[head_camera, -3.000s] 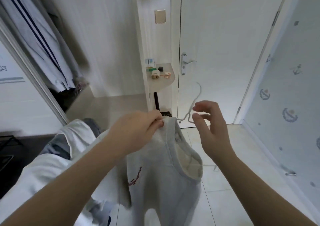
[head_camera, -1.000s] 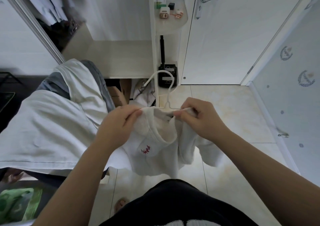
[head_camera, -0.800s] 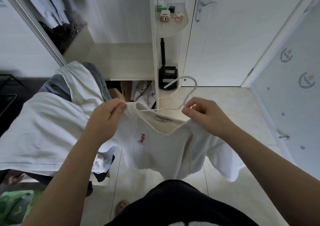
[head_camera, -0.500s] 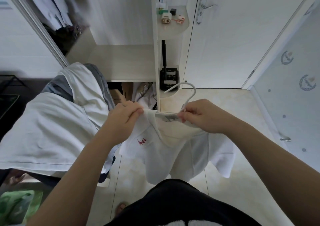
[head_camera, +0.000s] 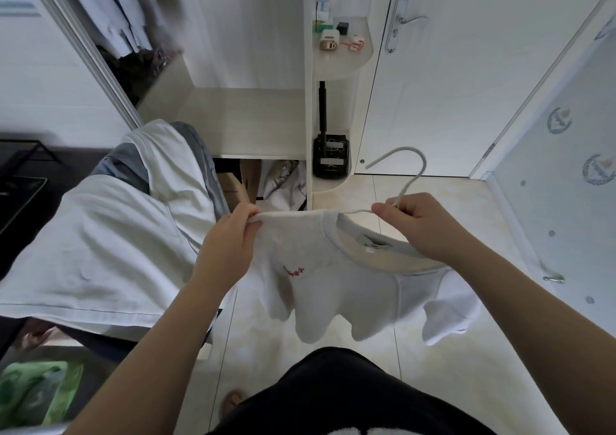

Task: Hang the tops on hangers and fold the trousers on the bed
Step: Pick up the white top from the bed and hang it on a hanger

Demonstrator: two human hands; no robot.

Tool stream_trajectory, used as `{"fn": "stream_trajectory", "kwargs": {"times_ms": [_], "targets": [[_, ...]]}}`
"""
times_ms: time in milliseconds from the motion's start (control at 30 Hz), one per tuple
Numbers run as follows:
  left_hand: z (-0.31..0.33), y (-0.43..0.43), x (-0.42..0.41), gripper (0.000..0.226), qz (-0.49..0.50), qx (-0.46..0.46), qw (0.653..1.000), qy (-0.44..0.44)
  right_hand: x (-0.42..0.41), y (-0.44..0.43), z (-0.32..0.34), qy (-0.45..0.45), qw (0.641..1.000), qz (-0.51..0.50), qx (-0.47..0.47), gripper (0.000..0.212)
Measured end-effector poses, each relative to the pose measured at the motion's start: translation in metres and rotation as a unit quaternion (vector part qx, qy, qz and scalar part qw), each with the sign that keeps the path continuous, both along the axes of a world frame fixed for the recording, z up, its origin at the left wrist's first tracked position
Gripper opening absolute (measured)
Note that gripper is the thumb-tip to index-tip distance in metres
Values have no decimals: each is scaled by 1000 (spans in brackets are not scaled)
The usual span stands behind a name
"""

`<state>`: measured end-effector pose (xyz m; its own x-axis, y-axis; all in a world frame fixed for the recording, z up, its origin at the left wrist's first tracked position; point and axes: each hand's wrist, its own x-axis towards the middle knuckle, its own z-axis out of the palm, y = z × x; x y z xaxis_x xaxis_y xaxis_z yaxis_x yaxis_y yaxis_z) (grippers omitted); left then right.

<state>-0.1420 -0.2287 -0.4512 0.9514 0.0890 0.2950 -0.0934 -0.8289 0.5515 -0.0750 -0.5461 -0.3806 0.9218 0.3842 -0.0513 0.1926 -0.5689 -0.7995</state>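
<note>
Both hands have drawn apart since half a second ago, and the white top (head_camera: 333,284) that was bunched between them is now stretched wide. The view looks down from the person's head, with a bed (head_camera: 83,251) on the left as the landmark.

The top hangs in the air just to the right of the bed's near corner, above pale floor tiles (head_camera: 466,208). It has a small red mark on the chest, and its hem and one sleeve droop loosely. The left hand (head_camera: 230,234), the one closer to the bed, pinches one shoulder of the top between thumb and curled fingers. The right hand (head_camera: 420,224), farther from the bed, has its fingers curled round the neck of a thin white hanger (head_camera: 412,183) at the top's collar. The hanger's hook rises above that hand and curves back toward the bed.

White and grey clothes (head_camera: 160,154) lie heaped on the bed's far end. Beyond the bed stands a white shelf unit (head_camera: 346,61) holding small items, and to its right a closed white door (head_camera: 450,84).
</note>
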Motion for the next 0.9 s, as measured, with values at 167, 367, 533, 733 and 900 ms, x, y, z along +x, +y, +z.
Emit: {"fn": "stream_trajectory", "kwargs": {"times_ms": [167,367,533,733,900], "targets": [[8,5,1,29,-23,-2,1000,-21,1,-11,4,62,998,4,1,58],[29,28,15,38,53,5,998,-19,-7,-11,6,102,994,34,33,56],[36,12,21,37,-23,25,999,36,-13,9,1,52,996,53,39,55],[32,-27,13,28,-144,22,989,20,-11,30,-5,41,997,43,51,47],[35,-12,14,18,-107,5,994,-15,-1,4,-9,28,997,73,21,5]]}}
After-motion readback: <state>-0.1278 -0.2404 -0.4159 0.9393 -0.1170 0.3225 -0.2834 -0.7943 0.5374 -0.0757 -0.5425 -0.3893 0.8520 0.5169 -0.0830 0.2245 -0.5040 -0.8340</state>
